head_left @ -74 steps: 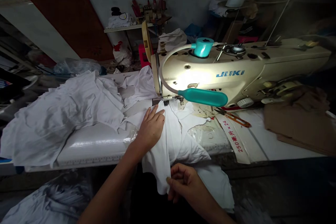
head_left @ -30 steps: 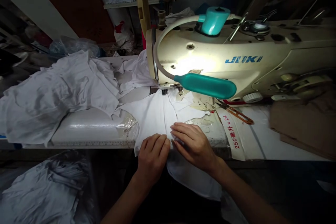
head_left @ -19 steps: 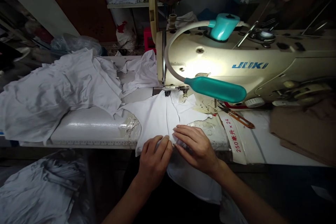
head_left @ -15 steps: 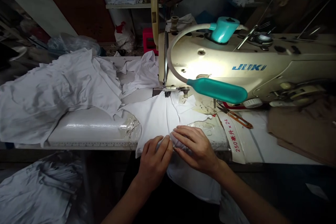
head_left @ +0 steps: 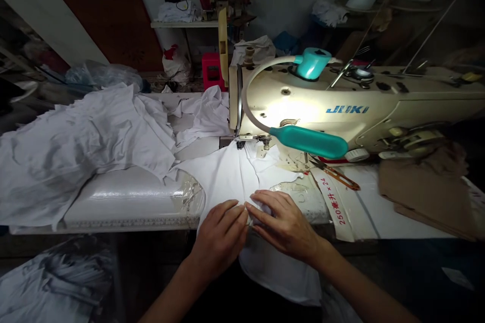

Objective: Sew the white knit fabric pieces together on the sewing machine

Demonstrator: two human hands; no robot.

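White fabric (head_left: pixel 223 174) runs from under the presser foot of the sewing machine (head_left: pixel 303 103) down over the front edge of the table, and a part of it hangs below. My left hand (head_left: pixel 223 232) grips the fabric near that edge, fingers curled. Close beside it, my right hand (head_left: pixel 282 222) pinches the same fabric, its fingertips almost meeting those of the left. A seam or fold line leads from between the hands up to the presser foot. The fingertips partly hide the pinched spot.
A heap of white fabric pieces (head_left: pixel 87 136) lies on the left of the table. Orange-handled thread snips (head_left: pixel 337 174) and folded brown cloth (head_left: pixel 424 186) lie at the right. A teal lamp (head_left: pixel 310 141) bends in front of the machine. More white pieces (head_left: pixel 56 282) sit at lower left.
The camera view has tilted up a little, so the machine and table sit lower. My left hand has closed in further on the fabric; both hands stay at the table edge.
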